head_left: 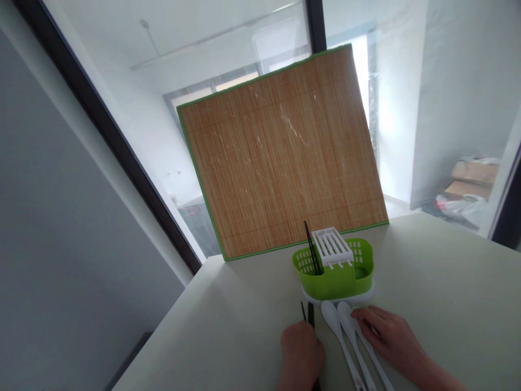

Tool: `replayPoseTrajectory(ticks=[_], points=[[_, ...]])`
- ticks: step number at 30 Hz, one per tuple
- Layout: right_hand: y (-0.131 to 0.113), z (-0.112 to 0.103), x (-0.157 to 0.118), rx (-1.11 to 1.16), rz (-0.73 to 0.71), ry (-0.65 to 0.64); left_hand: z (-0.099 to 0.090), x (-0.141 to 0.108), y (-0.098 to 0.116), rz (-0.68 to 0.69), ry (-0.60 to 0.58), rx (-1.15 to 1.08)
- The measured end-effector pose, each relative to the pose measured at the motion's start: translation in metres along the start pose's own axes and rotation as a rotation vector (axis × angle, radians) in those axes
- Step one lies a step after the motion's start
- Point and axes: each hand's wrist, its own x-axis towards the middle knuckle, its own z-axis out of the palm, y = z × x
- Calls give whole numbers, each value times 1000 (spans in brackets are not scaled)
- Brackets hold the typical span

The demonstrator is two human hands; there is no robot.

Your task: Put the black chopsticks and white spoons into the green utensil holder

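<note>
My left hand [301,350] is closed round a thin black chopstick [303,310], whose tip pokes out past the knuckles. Under and beside that hand lies a thicker black length [311,314], perhaps more chopsticks; the hand hides most of it. My right hand [386,331] has its fingers pinched at the bowl of the rightmost white spoon [373,352], largely covering the bowl. Two more long-handled white spoons, a left one [330,315] and a middle one [345,315], lie side by side between my hands, handles toward me.
Just beyond the spoons stands a green utensil basket [334,285] with a white slatted, hooked rack [331,247] on top. Black chopsticks [312,250] lean in its left compartment. Behind it, a bamboo mat [280,157] leans against glass at the back of the white table [252,309].
</note>
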Motion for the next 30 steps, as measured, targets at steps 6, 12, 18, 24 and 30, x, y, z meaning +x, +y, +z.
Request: replayPoseTrajectory(ticks=[6,12,18,24,30], points=[[2,3,-2,-26,12,-57,8,1,-9,21,93,64],[2,2,-3,-28,35,-87,1,3,-18,10,76,-12],[3,4,-3,-16,30,-88,1,0,-19,7,70,-6],[5,1,-4,10,65,-89,-2,5,-36,-18,133,-132],[-26,-8,11,78,115,-219,-19,10,-48,198,204,-752]])
